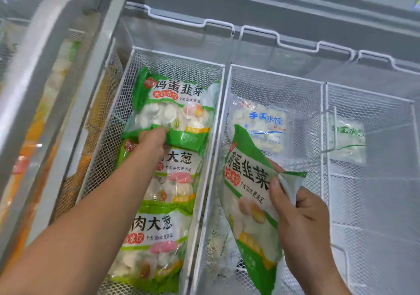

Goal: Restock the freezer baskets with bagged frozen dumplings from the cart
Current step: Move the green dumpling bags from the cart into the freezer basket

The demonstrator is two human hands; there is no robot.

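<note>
My left hand (152,140) reaches into the left white mesh basket (106,122) and grips the near edge of a green-and-white dumpling bag (175,106) lying at the basket's far end. Two more green bags lie in front of it, the middle bag (179,176) and the nearest bag (154,244). My right hand (300,213) pinches the folded edge of another green dumpling bag (247,194), held tilted over the middle basket (275,76).
A clear bag with blue print (266,126) lies deep in the middle basket. A clear bag with green print (347,140) sits in the right basket (372,94). The freezer's grey frame and sliding glass lid (43,72) stand at left, with orange packs beneath.
</note>
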